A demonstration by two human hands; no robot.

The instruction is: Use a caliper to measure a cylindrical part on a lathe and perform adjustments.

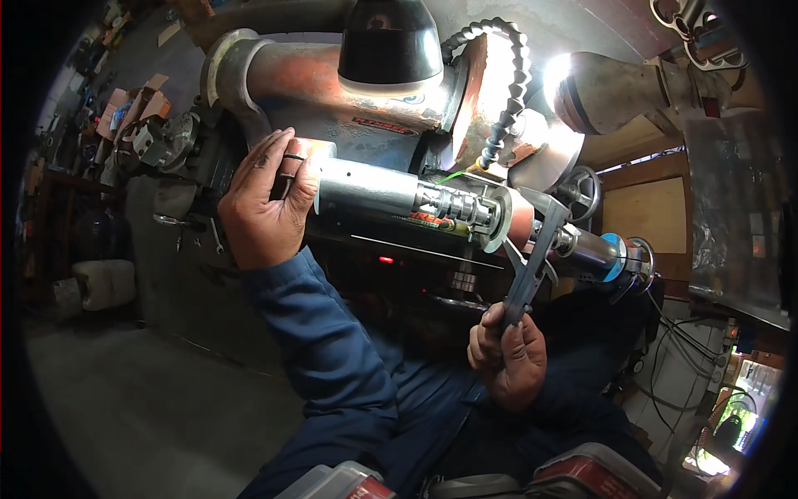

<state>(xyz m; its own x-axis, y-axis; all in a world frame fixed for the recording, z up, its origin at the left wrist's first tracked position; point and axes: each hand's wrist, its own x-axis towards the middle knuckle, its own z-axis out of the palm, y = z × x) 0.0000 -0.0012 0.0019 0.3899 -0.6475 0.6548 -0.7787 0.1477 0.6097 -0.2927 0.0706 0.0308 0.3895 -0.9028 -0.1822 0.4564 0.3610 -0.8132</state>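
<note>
A silver metal cylinder (370, 185) lies across the machine in front of me, with a copper-coloured collar (320, 150) at its left end. The fingers and thumb of my left hand (270, 195) are wrapped round that collar. To the right, a ribbed metal shaft section (455, 204) leads to a copper-coloured disc (519, 218). My right hand (509, 353) grips the lower end of a dark grey caliper (532, 270), held slanting upward. Its upper end reaches the disc's right side; whether it touches is unclear.
Behind the cylinder stands a worn grey and orange machine housing (299, 75). A black lamp (391, 46) and a segmented coolant hose (509, 108) hang above. A handwheel (579, 193) and a blue-ringed cylinder (613, 256) are at right. Clear plastic boxes (594, 474) are close to me.
</note>
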